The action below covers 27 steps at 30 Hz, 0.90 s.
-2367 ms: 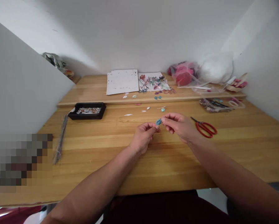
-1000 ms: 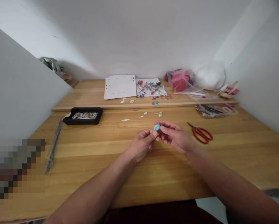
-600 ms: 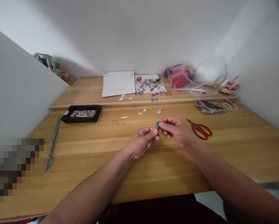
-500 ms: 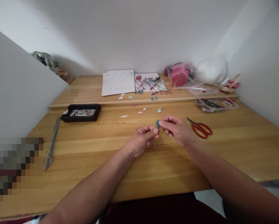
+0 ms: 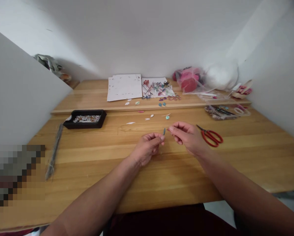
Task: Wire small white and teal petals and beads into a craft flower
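Note:
A small blue paper piece [image 5: 164, 131] shows edge-on just above the fingertips of my left hand [image 5: 148, 149], which pinches it from below over the wooden table [image 5: 176, 177]. My right hand [image 5: 186, 136] is beside it to the right. Its thumb and forefinger are pressed together a little apart from the piece, and I cannot see whether they hold anything. A small turquoise coil [image 5: 167, 117] and white petal scraps [image 5: 130, 123] lie on the table behind the hands.
Red scissors [image 5: 210, 135] lie right of my right hand. A black tray of beads [image 5: 85, 118] and a bundle of thin stems [image 5: 54, 150] are at the left. On the raised shelf [image 5: 95, 98]: white sheets [image 5: 124, 87], coloured shapes [image 5: 158, 87], a pink bag [image 5: 188, 82]. A clear box [image 5: 226, 110] sits right.
The blue piece has turned from flat-on to edge-on. The right fingertips, which were pinching it, now sit slightly clear of it. Both hands stay in the same spot.

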Each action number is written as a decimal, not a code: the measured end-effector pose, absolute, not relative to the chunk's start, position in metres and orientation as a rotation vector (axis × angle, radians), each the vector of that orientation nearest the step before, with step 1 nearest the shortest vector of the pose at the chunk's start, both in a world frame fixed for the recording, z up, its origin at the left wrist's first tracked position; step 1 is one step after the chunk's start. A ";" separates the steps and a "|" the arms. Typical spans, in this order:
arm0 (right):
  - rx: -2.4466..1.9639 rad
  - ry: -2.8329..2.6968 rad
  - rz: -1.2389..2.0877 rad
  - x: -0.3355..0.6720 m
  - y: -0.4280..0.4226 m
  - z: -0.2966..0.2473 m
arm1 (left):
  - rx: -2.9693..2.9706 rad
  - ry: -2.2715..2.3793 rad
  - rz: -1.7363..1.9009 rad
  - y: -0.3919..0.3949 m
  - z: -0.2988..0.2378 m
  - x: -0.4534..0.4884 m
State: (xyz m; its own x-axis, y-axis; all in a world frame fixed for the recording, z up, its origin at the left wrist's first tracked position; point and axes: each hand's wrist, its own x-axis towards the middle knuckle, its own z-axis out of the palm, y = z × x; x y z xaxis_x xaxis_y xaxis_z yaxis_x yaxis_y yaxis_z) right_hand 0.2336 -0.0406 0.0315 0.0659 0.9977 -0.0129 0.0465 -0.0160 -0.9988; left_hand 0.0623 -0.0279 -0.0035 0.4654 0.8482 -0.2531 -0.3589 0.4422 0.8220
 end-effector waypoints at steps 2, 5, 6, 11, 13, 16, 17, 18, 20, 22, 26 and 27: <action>-1.282 -1.175 1.163 0.233 -0.041 0.030 | 0.767 0.750 0.862 -0.027 -0.003 0.063; -1.274 -1.132 1.216 0.233 -0.041 0.028 | 0.752 0.757 0.897 -0.027 -0.003 0.063; -1.269 -1.123 1.238 0.232 -0.041 0.027 | 0.747 0.760 0.910 -0.026 -0.003 0.063; -1.248 -1.103 1.329 0.229 -0.042 0.026 | 0.747 0.760 0.952 -0.027 -0.003 0.064; -1.255 -1.080 1.344 0.226 -0.044 0.025 | 0.750 0.765 0.945 -0.027 -0.003 0.065; -1.271 -1.085 1.363 0.225 -0.043 0.025 | 0.783 0.771 0.931 -0.028 -0.006 0.065; -1.280 -1.105 1.357 0.227 -0.040 0.026 | 0.804 0.772 0.927 -0.028 -0.008 0.065; -1.295 -1.131 1.338 0.231 -0.035 0.027 | 0.831 0.776 0.924 -0.028 -0.009 0.066; -1.358 -1.210 1.247 0.245 -0.017 0.034 | 0.909 0.808 0.924 -0.028 -0.012 0.066; -1.484 -1.332 1.067 0.265 0.010 0.043 | 1.023 0.855 0.921 -0.028 -0.014 0.066; -1.779 -1.461 0.771 0.301 0.074 0.053 | 1.279 0.869 0.871 -0.029 -0.017 0.066; -1.812 -1.450 0.751 0.306 0.089 0.051 | 1.325 0.867 0.857 -0.030 -0.018 0.066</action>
